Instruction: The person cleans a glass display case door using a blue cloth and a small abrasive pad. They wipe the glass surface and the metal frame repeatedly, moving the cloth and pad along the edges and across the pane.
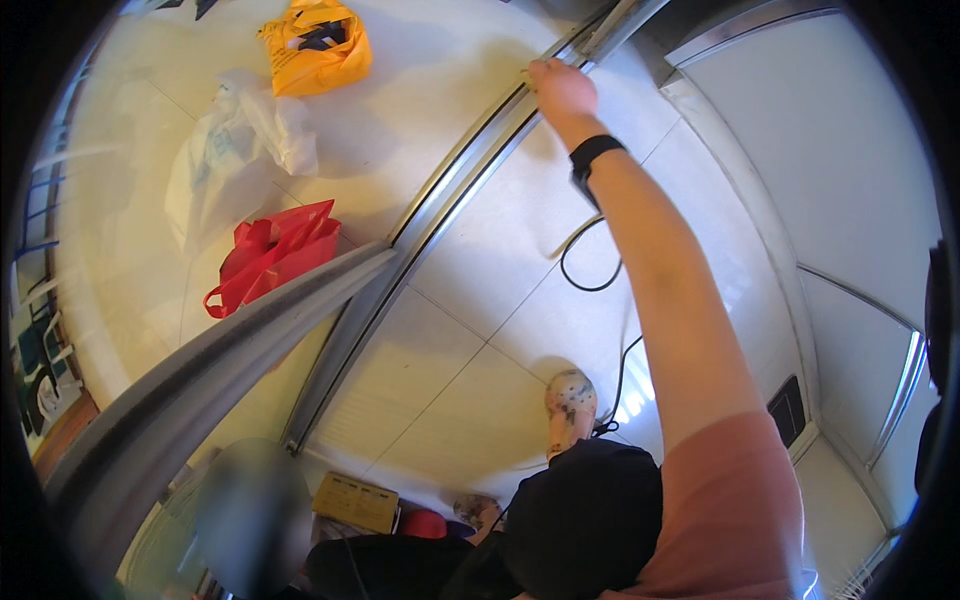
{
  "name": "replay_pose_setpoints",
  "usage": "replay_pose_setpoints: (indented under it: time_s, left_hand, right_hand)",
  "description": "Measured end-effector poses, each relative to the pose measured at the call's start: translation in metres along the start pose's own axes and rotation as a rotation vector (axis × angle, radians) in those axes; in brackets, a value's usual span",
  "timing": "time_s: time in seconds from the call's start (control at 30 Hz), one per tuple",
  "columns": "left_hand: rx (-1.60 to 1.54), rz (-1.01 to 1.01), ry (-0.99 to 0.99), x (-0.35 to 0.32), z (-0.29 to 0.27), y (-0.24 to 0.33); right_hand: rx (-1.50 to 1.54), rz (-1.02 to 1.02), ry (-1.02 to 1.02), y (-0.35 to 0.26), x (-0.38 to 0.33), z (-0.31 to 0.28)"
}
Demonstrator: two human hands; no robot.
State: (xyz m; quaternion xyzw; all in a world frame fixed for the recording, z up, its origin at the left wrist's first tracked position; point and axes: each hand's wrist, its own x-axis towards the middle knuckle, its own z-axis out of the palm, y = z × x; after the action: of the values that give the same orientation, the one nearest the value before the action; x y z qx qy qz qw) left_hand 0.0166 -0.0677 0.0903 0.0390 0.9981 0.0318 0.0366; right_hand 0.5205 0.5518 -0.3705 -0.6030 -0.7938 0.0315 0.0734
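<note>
My right hand (565, 92) reaches far forward to the metal floor track (450, 195), with a black band (597, 149) round the wrist. Its fingers are bent together at the track's rail. A tiny thing seems to be at the fingertips, too small to name. Close to the hand, another metal frame piece (622, 28) meets the track at the far end. On the left, a grey metal-edged sliding door panel (240, 345) stands across the track. My left hand is out of the picture.
Beyond the track lie a yellow bag (315, 78) with dark contents, a white plastic bag (215, 160) and a red bag (285, 262). A black cable (565, 268) loops near my patterned shoe (570, 400). White cabinets (810, 130) line the right; a yellow box (355, 503) sits lower left.
</note>
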Motion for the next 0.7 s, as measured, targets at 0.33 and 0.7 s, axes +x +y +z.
replay_pose_setpoints:
  time_s: [0.33,0.7]
  left_hand:
    - [0.029,-0.051,0.028,-0.033,0.012,0.043]
    - [0.003,-0.068,0.027,-0.041,0.023,0.064]
  right_hand:
    - [0.480,-0.516,-0.167,-0.117,-0.101,0.023]
    - [0.022,0.118,0.025,-0.021,-0.010,0.000]
